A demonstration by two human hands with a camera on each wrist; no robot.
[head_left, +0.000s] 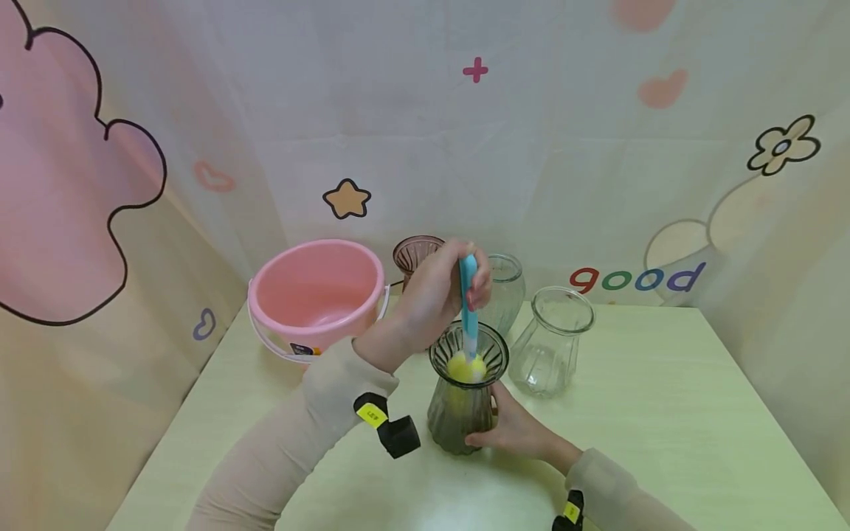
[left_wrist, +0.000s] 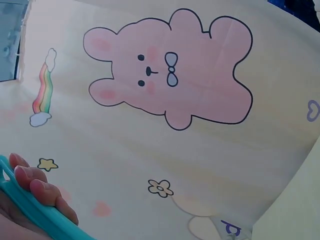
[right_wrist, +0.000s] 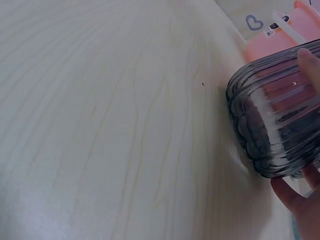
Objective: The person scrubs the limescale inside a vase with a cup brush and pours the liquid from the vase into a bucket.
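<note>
In the head view my left hand [head_left: 438,299] grips the light blue handle [head_left: 468,295] of a bottle brush from above. Its yellow sponge head [head_left: 467,367] is down inside the flared mouth of a grey ribbed glass vase [head_left: 458,420]. The left wrist view shows fingers [left_wrist: 42,190] curled round the blue handle [left_wrist: 50,217]. Low on the vase's right side, my right hand [head_left: 514,424] holds it, thumb at the front. From the right wrist, the vase's ribbed base [right_wrist: 275,110] shows between the thumb and the fingers [right_wrist: 300,205].
A pink bucket [head_left: 312,321] with a white handle stands at the back left. Behind the hands are a pinkish glass vase [head_left: 415,251], partly hidden, and a clear glass vase [head_left: 508,295]. Another clear vase [head_left: 544,361] stands right of the grey one, on the pale wooden table [head_left: 684,413].
</note>
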